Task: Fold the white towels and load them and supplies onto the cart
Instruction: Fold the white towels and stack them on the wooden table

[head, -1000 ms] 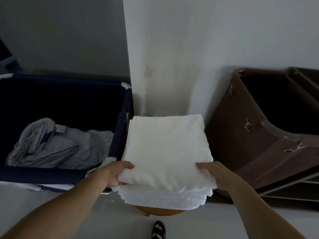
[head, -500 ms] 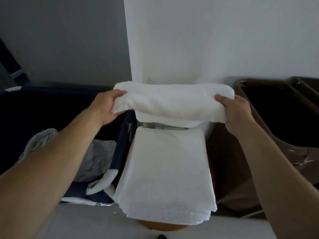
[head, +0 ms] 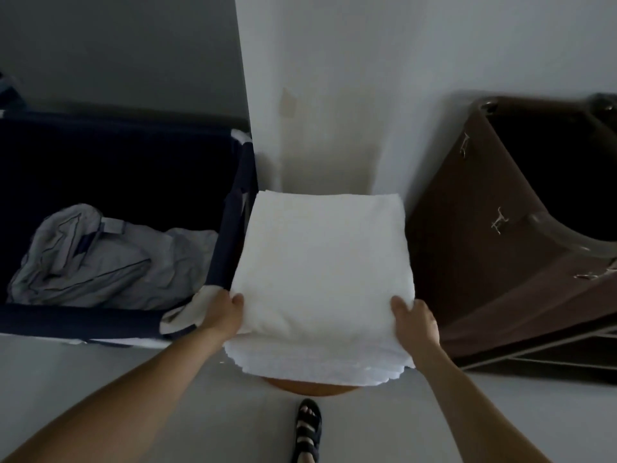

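Observation:
A stack of folded white towels (head: 320, 359) rests on a round wooden stool (head: 310, 389) against a white wall corner. The top towel (head: 324, 259) lies flat on the stack. My left hand (head: 223, 316) grips its near left corner, thumb on top. My right hand (head: 415, 319) grips its near right corner the same way. The brown cart (head: 494, 262) stands just to the right of the stack, with a dark open bin at its top.
A dark blue laundry bin (head: 230, 228) sits to the left, touching the stack, with a crumpled grey garment (head: 110, 262) inside. A foot in a black sandal (head: 307, 429) stands on the pale floor below the stool. Metal shelf rails (head: 547, 349) show under the cart.
Half a second ago both hands held a folded towel up in the air above the stack. Now they are down at the near edge, gripping the towel lying on top.

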